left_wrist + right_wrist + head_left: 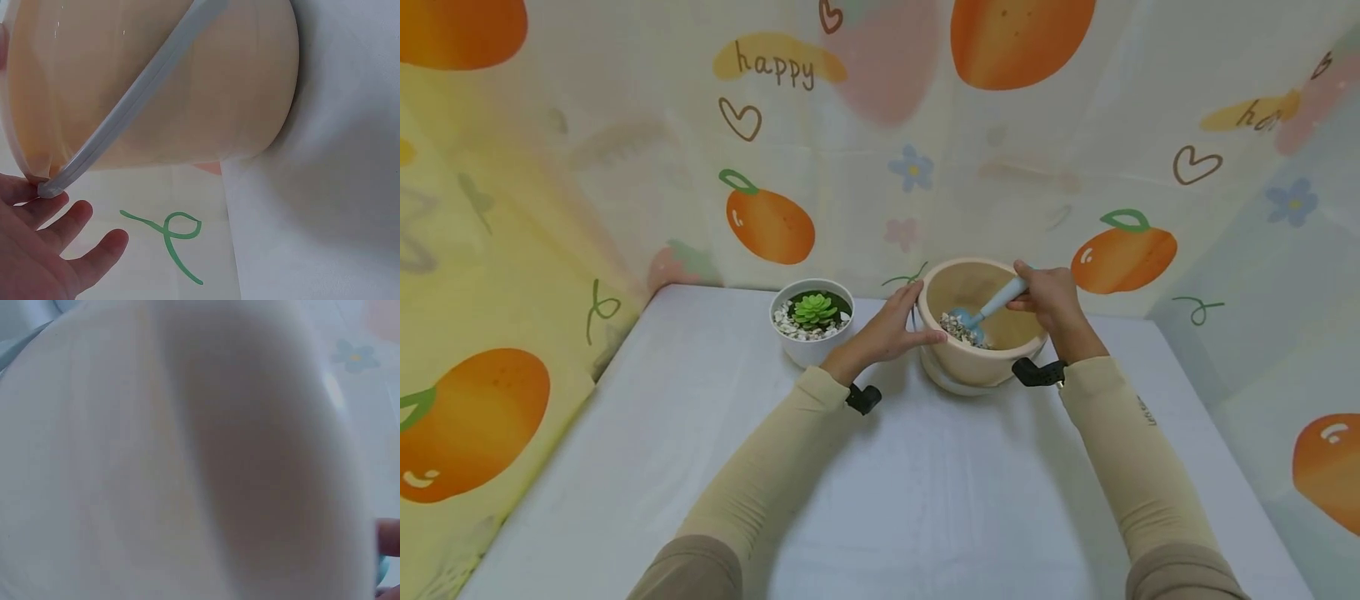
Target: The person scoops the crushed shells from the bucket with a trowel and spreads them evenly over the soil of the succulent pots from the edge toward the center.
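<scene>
White pot (811, 321) with a green succulent and pebbles stands at the left of the surface (880, 467), just beside the tilted beige bucket (977, 321). Steadying that bucket, the left hand (891, 332) lies flat-fingered against its side, while the right hand (1054, 298) grips a blue scoop (988, 310) dug into the gravel (962, 332). Scooping seems underway; next would be a level lift toward the pot. Only the left wrist view shows the bucket's grey handle (131, 103); the right wrist view is blurred.
</scene>
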Action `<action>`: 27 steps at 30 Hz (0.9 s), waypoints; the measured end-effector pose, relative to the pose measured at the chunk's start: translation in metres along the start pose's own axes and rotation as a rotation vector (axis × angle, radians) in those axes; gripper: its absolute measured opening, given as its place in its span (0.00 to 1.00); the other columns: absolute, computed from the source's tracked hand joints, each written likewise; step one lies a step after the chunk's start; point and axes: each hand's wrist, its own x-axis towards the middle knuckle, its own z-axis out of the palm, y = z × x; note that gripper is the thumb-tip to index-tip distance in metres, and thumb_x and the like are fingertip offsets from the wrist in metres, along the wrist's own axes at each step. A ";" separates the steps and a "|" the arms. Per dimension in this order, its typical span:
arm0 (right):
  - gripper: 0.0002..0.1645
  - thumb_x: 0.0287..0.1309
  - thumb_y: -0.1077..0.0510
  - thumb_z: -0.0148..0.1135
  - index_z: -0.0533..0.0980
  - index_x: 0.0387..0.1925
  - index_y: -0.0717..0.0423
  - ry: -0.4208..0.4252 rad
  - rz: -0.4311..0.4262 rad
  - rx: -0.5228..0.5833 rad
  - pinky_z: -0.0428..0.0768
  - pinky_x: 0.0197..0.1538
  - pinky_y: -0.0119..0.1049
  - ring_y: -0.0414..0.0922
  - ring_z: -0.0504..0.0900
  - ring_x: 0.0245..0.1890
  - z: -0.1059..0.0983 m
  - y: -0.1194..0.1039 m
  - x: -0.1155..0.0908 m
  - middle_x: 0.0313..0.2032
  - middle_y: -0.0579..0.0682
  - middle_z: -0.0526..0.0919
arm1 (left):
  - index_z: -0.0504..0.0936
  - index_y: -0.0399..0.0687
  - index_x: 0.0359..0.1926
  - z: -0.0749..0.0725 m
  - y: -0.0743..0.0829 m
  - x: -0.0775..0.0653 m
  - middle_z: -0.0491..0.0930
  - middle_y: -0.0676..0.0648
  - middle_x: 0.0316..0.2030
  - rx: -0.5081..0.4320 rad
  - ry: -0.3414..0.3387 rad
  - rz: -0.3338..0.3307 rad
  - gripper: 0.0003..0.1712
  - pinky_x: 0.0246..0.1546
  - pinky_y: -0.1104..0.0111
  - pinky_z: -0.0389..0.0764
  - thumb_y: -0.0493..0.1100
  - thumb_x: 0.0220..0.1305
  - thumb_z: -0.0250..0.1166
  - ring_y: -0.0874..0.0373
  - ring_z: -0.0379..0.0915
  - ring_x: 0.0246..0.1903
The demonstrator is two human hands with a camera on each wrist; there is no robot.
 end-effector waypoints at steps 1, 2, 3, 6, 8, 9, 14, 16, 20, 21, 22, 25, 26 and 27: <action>0.30 0.69 0.51 0.54 0.64 0.58 0.74 0.000 0.011 0.015 0.83 0.25 0.30 0.38 0.83 0.15 -0.001 0.000 0.000 0.15 0.46 0.79 | 0.44 0.47 0.78 0.000 0.000 0.000 0.48 0.38 0.75 -0.003 -0.002 0.000 0.59 0.72 0.49 0.57 0.61 0.58 0.69 0.43 0.46 0.75; 0.28 0.69 0.51 0.54 0.65 0.56 0.73 0.003 0.023 0.032 0.83 0.25 0.30 0.39 0.83 0.15 -0.002 -0.001 0.001 0.15 0.46 0.80 | 0.44 0.47 0.78 -0.001 0.001 -0.001 0.48 0.38 0.75 -0.007 -0.002 -0.001 0.59 0.72 0.49 0.57 0.60 0.58 0.69 0.43 0.46 0.75; 0.25 0.69 0.51 0.54 0.66 0.53 0.70 0.005 0.034 0.048 0.83 0.25 0.31 0.39 0.83 0.15 -0.002 -0.001 0.001 0.15 0.46 0.80 | 0.44 0.47 0.78 -0.001 0.001 -0.001 0.47 0.38 0.75 -0.009 -0.002 -0.001 0.59 0.72 0.49 0.57 0.60 0.58 0.69 0.43 0.46 0.75; 0.18 0.69 0.51 0.54 0.66 0.45 0.65 0.011 0.050 0.107 0.84 0.26 0.31 0.40 0.84 0.15 -0.005 -0.002 0.002 0.15 0.47 0.80 | 0.43 0.47 0.78 -0.001 0.002 -0.001 0.47 0.38 0.76 -0.014 -0.004 0.002 0.59 0.72 0.49 0.57 0.60 0.58 0.68 0.43 0.45 0.75; 0.17 0.69 0.52 0.54 0.66 0.42 0.63 0.007 0.059 0.142 0.84 0.26 0.32 0.40 0.84 0.16 -0.007 -0.003 0.001 0.16 0.48 0.80 | 0.43 0.47 0.78 -0.001 0.002 -0.002 0.47 0.38 0.76 -0.014 -0.004 0.002 0.59 0.72 0.49 0.57 0.60 0.58 0.68 0.43 0.45 0.75; 0.17 0.69 0.52 0.54 0.66 0.42 0.63 0.002 0.064 0.155 0.84 0.27 0.32 0.41 0.85 0.17 -0.009 -0.003 0.001 0.16 0.48 0.80 | 0.43 0.47 0.78 0.000 0.002 -0.002 0.47 0.38 0.76 -0.015 -0.004 0.002 0.59 0.72 0.49 0.57 0.60 0.58 0.68 0.43 0.45 0.75; 0.17 0.68 0.53 0.55 0.66 0.44 0.65 -0.028 0.106 0.218 0.85 0.28 0.34 0.43 0.86 0.19 -0.014 -0.008 0.001 0.17 0.50 0.81 | 0.43 0.46 0.78 0.001 0.000 -0.001 0.47 0.38 0.76 -0.023 0.005 0.008 0.59 0.72 0.48 0.56 0.60 0.58 0.69 0.43 0.45 0.75; 0.17 0.67 0.53 0.56 0.66 0.45 0.65 -0.042 0.126 0.257 0.85 0.28 0.35 0.44 0.86 0.19 -0.017 -0.010 0.001 0.17 0.51 0.82 | 0.43 0.46 0.77 0.001 0.000 0.000 0.47 0.37 0.76 -0.032 0.010 0.013 0.59 0.72 0.48 0.55 0.59 0.58 0.69 0.42 0.44 0.75; 0.13 0.67 0.55 0.57 0.68 0.42 0.63 -0.068 0.167 0.356 0.85 0.29 0.39 0.46 0.87 0.21 -0.025 -0.013 0.004 0.20 0.53 0.83 | 0.42 0.45 0.77 0.003 -0.001 0.001 0.46 0.37 0.76 -0.044 0.010 0.013 0.59 0.73 0.50 0.54 0.59 0.58 0.69 0.42 0.44 0.75; 0.12 0.67 0.56 0.57 0.68 0.41 0.62 -0.073 0.177 0.378 0.86 0.30 0.40 0.47 0.87 0.22 -0.028 -0.014 0.005 0.20 0.53 0.83 | 0.42 0.45 0.77 0.004 -0.002 0.001 0.46 0.37 0.76 -0.045 0.008 0.012 0.60 0.73 0.50 0.54 0.59 0.58 0.69 0.42 0.44 0.75; 0.11 0.66 0.55 0.57 0.69 0.40 0.61 -0.075 0.184 0.390 0.86 0.32 0.40 0.46 0.87 0.22 -0.031 -0.014 0.005 0.21 0.53 0.83 | 0.42 0.45 0.78 0.004 -0.002 0.001 0.45 0.37 0.76 -0.044 0.005 0.010 0.60 0.73 0.50 0.54 0.59 0.58 0.69 0.42 0.44 0.75; 0.10 0.64 0.55 0.59 0.72 0.38 0.59 -0.077 0.207 0.444 0.84 0.41 0.43 0.47 0.87 0.25 -0.039 -0.015 0.006 0.24 0.54 0.83 | 0.42 0.46 0.78 0.004 -0.002 0.000 0.45 0.37 0.76 -0.044 0.004 0.006 0.60 0.73 0.50 0.54 0.60 0.58 0.69 0.42 0.44 0.75; 0.10 0.64 0.55 0.60 0.73 0.38 0.58 -0.078 0.209 0.466 0.83 0.44 0.44 0.47 0.87 0.26 -0.041 -0.015 0.006 0.25 0.54 0.83 | 0.42 0.45 0.78 0.004 -0.002 0.000 0.45 0.37 0.76 -0.044 0.006 0.004 0.60 0.73 0.49 0.54 0.60 0.58 0.69 0.42 0.44 0.75; 0.10 0.63 0.55 0.61 0.74 0.37 0.58 -0.078 0.215 0.487 0.82 0.46 0.44 0.47 0.87 0.27 -0.043 -0.016 0.005 0.25 0.54 0.84 | 0.42 0.45 0.77 0.004 -0.002 0.000 0.45 0.37 0.76 -0.047 0.009 0.003 0.60 0.73 0.49 0.54 0.60 0.58 0.69 0.42 0.44 0.75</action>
